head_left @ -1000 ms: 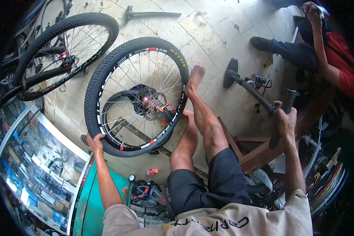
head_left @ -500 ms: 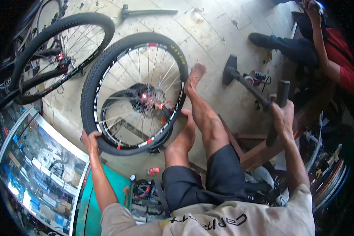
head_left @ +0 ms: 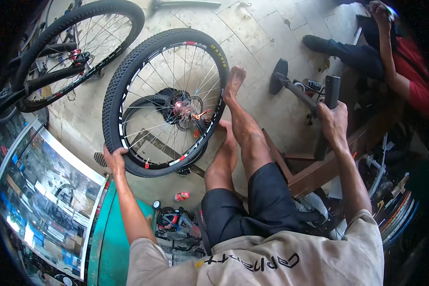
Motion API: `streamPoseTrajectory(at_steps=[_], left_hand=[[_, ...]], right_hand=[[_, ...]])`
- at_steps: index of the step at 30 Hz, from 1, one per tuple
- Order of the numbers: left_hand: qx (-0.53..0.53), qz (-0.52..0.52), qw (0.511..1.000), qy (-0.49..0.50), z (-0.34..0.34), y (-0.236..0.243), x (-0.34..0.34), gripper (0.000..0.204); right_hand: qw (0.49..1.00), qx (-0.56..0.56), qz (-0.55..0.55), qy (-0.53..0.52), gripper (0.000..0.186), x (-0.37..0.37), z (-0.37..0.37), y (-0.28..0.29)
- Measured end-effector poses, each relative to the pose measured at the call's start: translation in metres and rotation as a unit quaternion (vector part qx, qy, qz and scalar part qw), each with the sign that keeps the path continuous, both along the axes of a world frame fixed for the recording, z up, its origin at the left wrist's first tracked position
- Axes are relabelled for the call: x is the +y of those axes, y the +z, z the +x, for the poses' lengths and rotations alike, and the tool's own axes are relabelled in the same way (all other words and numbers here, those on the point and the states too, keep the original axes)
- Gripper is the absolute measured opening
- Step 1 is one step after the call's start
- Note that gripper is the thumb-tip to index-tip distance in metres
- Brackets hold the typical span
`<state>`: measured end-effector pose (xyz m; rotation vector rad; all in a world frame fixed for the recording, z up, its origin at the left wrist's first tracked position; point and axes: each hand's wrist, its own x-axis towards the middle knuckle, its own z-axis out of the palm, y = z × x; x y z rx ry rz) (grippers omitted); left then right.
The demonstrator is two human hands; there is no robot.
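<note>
My left hand [head_left: 114, 159] grips the knobby tyre of a bicycle wheel [head_left: 128, 71] at its lower left edge. The wheel stands tilted on the tiled floor, with thin spokes, a dark rim and a pink hub [head_left: 183, 110] with a disc at its centre. My bare feet [head_left: 233, 81] rest against the wheel's right side. My right hand [head_left: 332, 121] is closed around the black handle [head_left: 331, 90] of a floor pump [head_left: 291, 88], held out to the right over a wooden bench [head_left: 319, 169].
A second bicycle wheel [head_left: 71, 47] on a frame stands at the upper left. A glass display counter [head_left: 43, 190] with a teal side fills the lower left. Another person in red [head_left: 405, 66] sits at the upper right. Small tools [head_left: 174, 224] lie by my legs.
The wheel has shifted a little in my left hand's grip. My right hand has lifted the pump handle higher and slightly left.
</note>
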<state>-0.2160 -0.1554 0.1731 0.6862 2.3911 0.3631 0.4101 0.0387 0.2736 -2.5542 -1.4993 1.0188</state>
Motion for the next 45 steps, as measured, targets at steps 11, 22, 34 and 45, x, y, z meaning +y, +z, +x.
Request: streamPoseTrajectory(at_steps=[11, 22, 34, 45], left_hand=[[-0.182, 0.073, 0.952, -0.237, 0.053, 0.054, 0.17, 0.092], [0.065, 0.022, 0.95, -0.306, 0.079, 0.048, 0.143, 0.07], [0.018, 0.044, 0.946, -0.32, 0.007, 0.013, 0.102, 0.076], [-0.04, 0.016, 0.965, -0.26, -0.046, -0.021, 0.085, 0.051]], right_hand=[[1.0, -0.003, 0.004, -0.009, 0.037, 0.002, 0.006, 0.0], [1.0, -0.003, 0.003, 0.024, 0.047, -0.023, 0.035, 0.01], [0.995, 0.033, 0.006, 0.095, 0.047, -0.057, 0.037, 0.011], [0.992, 0.014, -0.031, 0.122, 0.046, -0.051, 0.033, 0.021]])
